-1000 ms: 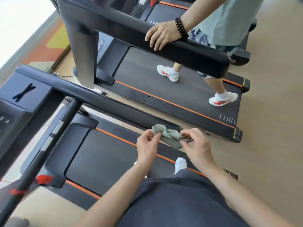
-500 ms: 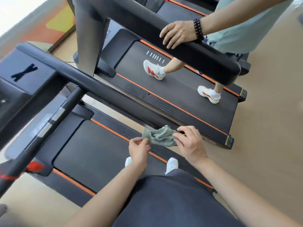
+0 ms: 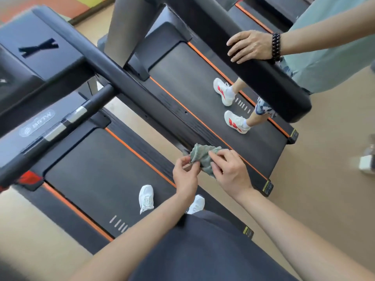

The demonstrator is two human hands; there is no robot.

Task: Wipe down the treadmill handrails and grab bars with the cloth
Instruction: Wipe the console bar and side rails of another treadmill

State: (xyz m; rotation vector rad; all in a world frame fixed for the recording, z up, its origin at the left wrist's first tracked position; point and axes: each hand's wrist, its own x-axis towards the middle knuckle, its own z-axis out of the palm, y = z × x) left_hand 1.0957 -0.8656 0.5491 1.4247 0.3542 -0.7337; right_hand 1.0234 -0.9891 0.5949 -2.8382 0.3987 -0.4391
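Head view, looking down along a black treadmill [image 3: 91, 169] with orange side stripes. A crumpled grey-green cloth [image 3: 202, 157] is held between both hands in front of the wearer's torso, above the right edge of the running deck. One edge of the cloth is pinched between thumb and fingers of the left hand [image 3: 185, 175]; its other side is gripped by the curled fingers of the right hand [image 3: 229, 173]. The cloth is seen just beside the near end of the right handrail [image 3: 113, 72]; whether the two touch cannot be told. A grab bar [image 3: 67, 122] with silver sensor plates is seen branching from the handrail below the console [image 3: 30, 49]. The wearer's white shoes [image 3: 146, 198] are planted on the belt. On the neighbouring treadmill [image 3: 192, 88] a second person is seen in red-and-white shoes [image 3: 225, 92]; that person's hand [image 3: 251, 46], with a dark bead bracelet [image 3: 276, 47] at the wrist, is laid flat on the thick padded rail [image 3: 284, 92].
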